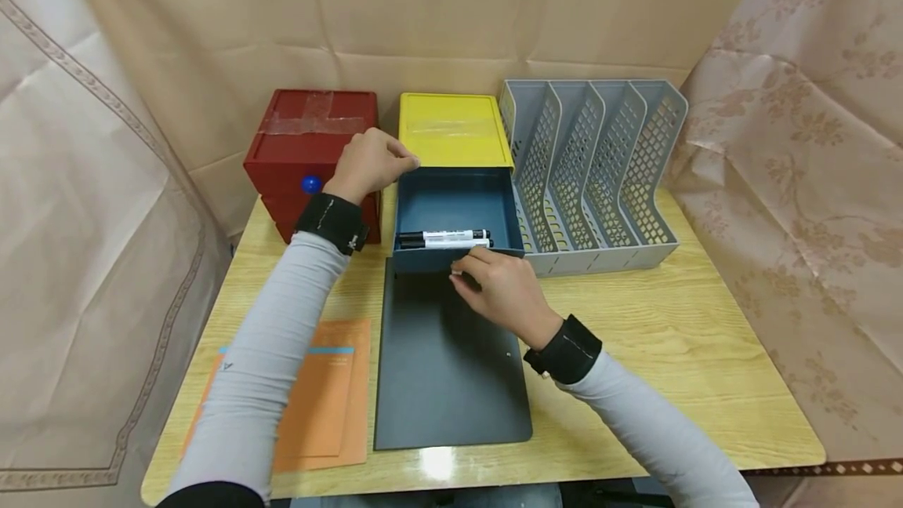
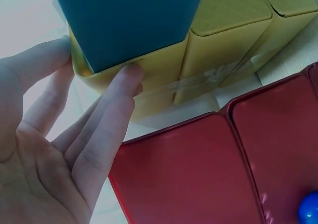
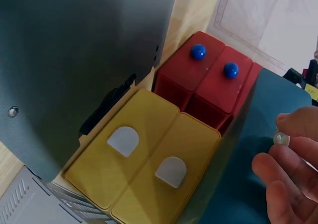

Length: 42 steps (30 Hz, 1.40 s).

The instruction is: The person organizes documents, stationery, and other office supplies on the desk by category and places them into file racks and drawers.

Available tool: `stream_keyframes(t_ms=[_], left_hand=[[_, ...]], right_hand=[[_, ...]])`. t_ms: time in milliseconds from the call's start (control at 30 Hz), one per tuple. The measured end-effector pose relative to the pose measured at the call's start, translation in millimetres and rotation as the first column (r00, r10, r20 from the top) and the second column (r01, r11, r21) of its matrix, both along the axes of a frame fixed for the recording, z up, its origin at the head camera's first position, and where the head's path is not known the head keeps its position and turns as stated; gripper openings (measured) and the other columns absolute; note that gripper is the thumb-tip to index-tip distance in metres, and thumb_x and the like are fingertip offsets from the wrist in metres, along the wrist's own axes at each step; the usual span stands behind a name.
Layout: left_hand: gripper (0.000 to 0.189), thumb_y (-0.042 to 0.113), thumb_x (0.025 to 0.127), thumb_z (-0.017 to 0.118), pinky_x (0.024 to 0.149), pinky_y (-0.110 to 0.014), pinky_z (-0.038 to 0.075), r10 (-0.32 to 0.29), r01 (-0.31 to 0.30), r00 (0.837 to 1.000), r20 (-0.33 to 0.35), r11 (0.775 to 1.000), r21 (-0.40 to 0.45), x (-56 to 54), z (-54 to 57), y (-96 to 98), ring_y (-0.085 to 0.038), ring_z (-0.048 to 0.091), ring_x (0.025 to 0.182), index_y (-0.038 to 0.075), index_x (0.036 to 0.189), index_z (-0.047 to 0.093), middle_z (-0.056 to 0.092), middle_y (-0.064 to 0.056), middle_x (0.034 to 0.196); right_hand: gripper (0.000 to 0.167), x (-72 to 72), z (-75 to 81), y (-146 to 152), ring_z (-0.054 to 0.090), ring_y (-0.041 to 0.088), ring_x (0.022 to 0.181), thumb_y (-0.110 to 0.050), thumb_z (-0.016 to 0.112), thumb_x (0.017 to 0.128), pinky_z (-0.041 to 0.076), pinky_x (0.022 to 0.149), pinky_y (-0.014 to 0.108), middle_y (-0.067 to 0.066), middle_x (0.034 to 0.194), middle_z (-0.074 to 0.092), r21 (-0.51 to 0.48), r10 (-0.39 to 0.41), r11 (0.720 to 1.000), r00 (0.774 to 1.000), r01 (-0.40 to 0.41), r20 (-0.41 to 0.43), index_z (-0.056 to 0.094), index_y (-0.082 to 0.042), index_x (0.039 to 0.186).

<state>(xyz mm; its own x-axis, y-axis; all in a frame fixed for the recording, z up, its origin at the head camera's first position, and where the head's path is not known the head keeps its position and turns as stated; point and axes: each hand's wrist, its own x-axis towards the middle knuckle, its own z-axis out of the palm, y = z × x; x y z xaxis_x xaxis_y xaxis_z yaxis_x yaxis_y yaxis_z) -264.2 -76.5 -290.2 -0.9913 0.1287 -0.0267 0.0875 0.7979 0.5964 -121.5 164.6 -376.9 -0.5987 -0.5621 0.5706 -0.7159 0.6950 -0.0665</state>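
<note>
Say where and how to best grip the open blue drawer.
Pinch its small pale knob between thumb and fingertips, coming from the near side. The knob juts from the middle of the drawer's front, so a straight pull should suit. The front rim looks worse: two markers lie close behind it. The right hand already pinches the knob.

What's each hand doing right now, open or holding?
Left hand: open, touching the yellow cabinet.
Right hand: closed, pinching the small knob of the blue drawer.
</note>
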Motion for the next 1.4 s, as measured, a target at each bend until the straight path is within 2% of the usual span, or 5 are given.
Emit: stream_keyframes(t_ms=[167,467,867,1200,1400], left_hand=[[0.034,0.043,0.096,0.068,0.075,-0.04,0.05,-0.006,0.006,1.0,0.001,1.0,-0.016,-1.7,0.9,-1.2,-0.027,0.06,0.095,0.017,0.115,0.079,0.073,-0.005,0.111],[0.033,0.043,0.095,0.068,0.077,-0.039,0.05,-0.024,0.024,1.0,-0.013,0.999,-0.021,-3.3,-0.6,-1.6,-0.025,0.062,0.095,0.018,0.113,0.08,0.075,-0.004,0.111],[0.031,0.043,0.095,0.068,0.08,-0.041,0.053,-0.028,0.028,0.999,-0.023,1.0,-0.011,-2.7,-2.2,-1.0,-0.025,0.063,0.098,0.019,0.111,0.081,0.076,-0.003,0.11],[0.033,0.044,0.095,0.068,0.072,-0.036,0.051,-0.01,0.01,1.0,-0.018,1.0,0.004,-3.2,2.9,-6.3,-0.023,0.064,0.088,0.019,0.112,0.081,0.075,-0.003,0.102],[0.032,0.044,0.095,0.068,0.073,-0.037,0.052,-0.018,0.018,1.0,-0.013,1.0,0.009,-3.0,-2.0,-3.0,-0.023,0.064,0.088,0.019,0.111,0.081,0.075,-0.003,0.102]], right_hand=[[0.01,-14.8,2.3,-4.4,0.066,0.011,0.067,-0.022,0.078,0.089,0.052,0.056,0.029,-0.001,0.088,0.072,-0.027,-0.016,0.999,1.0,0.017,0.019,0.078,-0.015,0.096],[0.01,-62.7,6.7,-9.3,0.068,0.017,0.077,-0.021,0.077,0.091,0.056,0.065,0.033,0.003,0.092,0.071,-0.094,-0.089,0.99,0.989,0.101,0.122,0.076,-0.012,0.096],[0.016,-115.0,16.1,-15.6,0.07,0.019,0.083,-0.023,0.072,0.096,0.056,0.07,0.034,0.006,0.101,0.074,-0.104,-0.188,0.968,0.938,0.226,0.291,0.078,-0.012,0.105],[0.02,-123.5,19.6,-18.9,0.067,0.019,0.08,-0.026,0.073,0.095,0.055,0.069,0.034,0.005,0.099,0.073,-0.114,-0.174,0.969,0.929,0.221,0.326,0.073,-0.012,0.109],[0.031,-109.7,-16.7,-14.6,0.058,0.02,0.061,-0.03,0.073,0.095,0.047,0.054,0.033,0.01,0.102,0.069,-0.073,-0.209,0.968,0.933,0.24,0.295,0.058,-0.01,0.115]])
